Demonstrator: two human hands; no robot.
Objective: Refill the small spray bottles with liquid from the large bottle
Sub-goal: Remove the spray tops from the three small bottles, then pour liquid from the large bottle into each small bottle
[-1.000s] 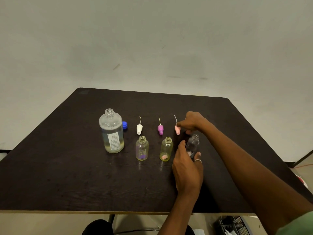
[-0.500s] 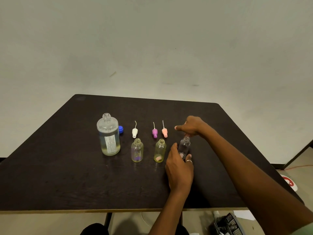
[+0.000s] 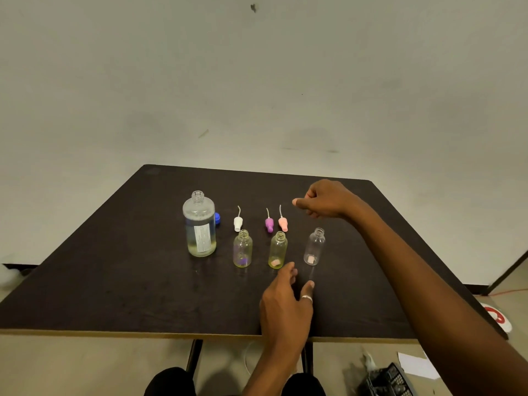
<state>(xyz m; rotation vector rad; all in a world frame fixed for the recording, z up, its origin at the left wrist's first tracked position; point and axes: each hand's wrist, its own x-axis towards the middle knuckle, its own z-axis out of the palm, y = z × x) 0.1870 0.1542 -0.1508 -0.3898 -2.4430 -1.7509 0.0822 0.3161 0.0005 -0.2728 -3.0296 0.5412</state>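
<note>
The large clear bottle (image 3: 200, 225), uncapped and about half full of yellowish liquid, stands at the left of the row. Three small open bottles stand to its right: one with a purple tint (image 3: 242, 249), a yellowish one (image 3: 277, 250) and a clear one (image 3: 314, 247). Behind them lie the white (image 3: 238, 222), purple (image 3: 269, 224) and pink (image 3: 283, 222) spray tops. My left hand (image 3: 285, 307) hovers open just in front of the clear bottle, apart from it. My right hand (image 3: 325, 200) is loosely closed above and behind that bottle, holding nothing I can see.
A blue cap (image 3: 217, 218) lies behind the large bottle. The dark table (image 3: 114, 281) ends at a pale front edge. On the floor to the right are a black crate (image 3: 385, 378), paper (image 3: 417, 365) and a red-and-white object (image 3: 497, 318).
My left hand has let go of the clear small bottle and drawn back toward me. My right hand set the pink spray top down beside the purple one and lifted away.
</note>
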